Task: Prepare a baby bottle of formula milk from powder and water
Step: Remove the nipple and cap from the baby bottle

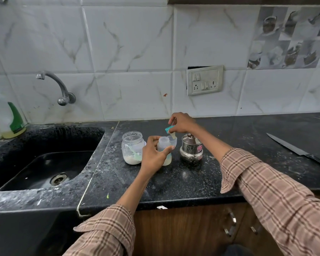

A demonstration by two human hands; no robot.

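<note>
Gripping bottle (pixel 164 147), left hand (pixel 152 156); right hand (pixel 183 122) holds teat (pixel 171 131) above.

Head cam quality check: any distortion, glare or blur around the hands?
Head view: wide-angle bend, grout lines and the counter edge curve toward the frame borders. Light is soft and even, with small glints on the steel pot and the wet counter. The left hand on the bottle is fairly sharp; the right hand and its teal nipple ring look slightly soft.
</note>
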